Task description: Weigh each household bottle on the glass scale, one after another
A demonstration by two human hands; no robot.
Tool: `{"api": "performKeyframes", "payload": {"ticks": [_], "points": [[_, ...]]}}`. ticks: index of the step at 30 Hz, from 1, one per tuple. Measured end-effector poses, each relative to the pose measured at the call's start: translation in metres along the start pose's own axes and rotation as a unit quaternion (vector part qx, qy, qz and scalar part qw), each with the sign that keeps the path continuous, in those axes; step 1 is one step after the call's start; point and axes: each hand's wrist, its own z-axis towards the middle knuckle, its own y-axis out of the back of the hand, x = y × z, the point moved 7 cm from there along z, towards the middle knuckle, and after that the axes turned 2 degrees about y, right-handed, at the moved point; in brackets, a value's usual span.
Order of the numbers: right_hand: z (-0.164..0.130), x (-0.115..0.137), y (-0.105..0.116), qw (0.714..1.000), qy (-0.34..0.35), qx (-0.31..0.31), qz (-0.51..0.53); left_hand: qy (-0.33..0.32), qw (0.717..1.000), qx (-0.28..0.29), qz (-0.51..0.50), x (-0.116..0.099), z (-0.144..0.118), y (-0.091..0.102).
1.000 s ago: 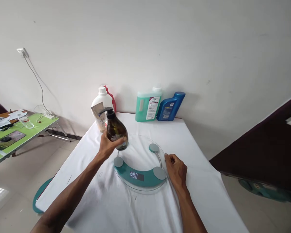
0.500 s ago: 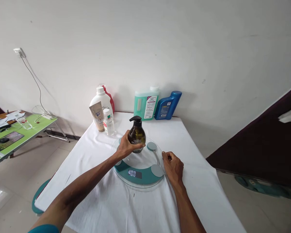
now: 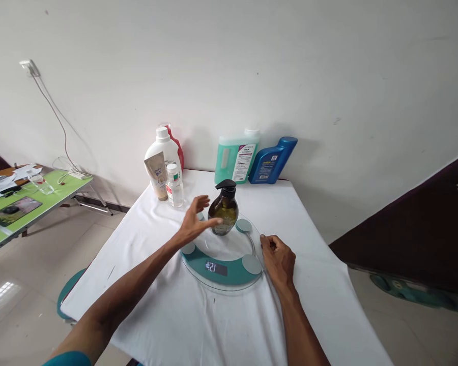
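A brown pump bottle (image 3: 224, 211) with a black pump head stands upright on a round glass scale (image 3: 229, 274) that has a teal band and a lit display (image 3: 216, 267). My left hand (image 3: 194, 222) hovers just left of the bottle, fingers spread, holding nothing. My right hand (image 3: 278, 261) rests on the white tablecloth against the scale's right rim, fingers curled, with nothing visible in it.
Behind the scale stand a white jug (image 3: 164, 151), a beige tube (image 3: 158, 176), a small clear bottle (image 3: 173, 186), a green jug (image 3: 236, 159) and a blue jug (image 3: 272, 160) near the wall. A green table (image 3: 41, 198) with papers stands at the left. The white table's edges drop off left and right.
My left hand carried the brown bottle from the left, set it upright on the scale, and let go. The display reading changed. My right hand stayed beside the scale.
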Motion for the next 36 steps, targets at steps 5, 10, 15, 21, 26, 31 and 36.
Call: {"api": "performKeyframes", "payload": {"ticks": [5,10,15,21,26,31,36], "points": [[0.001,-0.001,-0.001,1.000,0.013,0.004,-0.002,0.060,0.981,-0.185,0.021,0.039,-0.012,0.089],[0.002,-0.003,-0.001,1.000,0.013,-0.003,-0.013,0.117,0.974,-0.194,0.022,0.071,-0.016,0.113],[0.002,0.000,0.000,1.000,0.010,-0.003,-0.019,0.114,0.978,-0.167,0.048,0.071,-0.011,0.107],[0.001,0.001,0.000,1.000,-0.002,0.006,-0.027,0.108,0.981,-0.151,0.064,0.067,-0.013,0.104],[0.001,0.000,0.000,1.000,0.003,0.010,-0.023,0.101,0.982,-0.137,0.075,0.067,-0.014,0.101],[0.001,-0.001,-0.001,1.000,0.009,-0.004,-0.016,0.106,0.981,-0.139,0.090,0.068,-0.013,0.101],[0.002,-0.002,-0.002,1.000,0.015,-0.012,-0.019,0.102,0.981,-0.137,0.090,0.065,-0.014,0.101]]}}
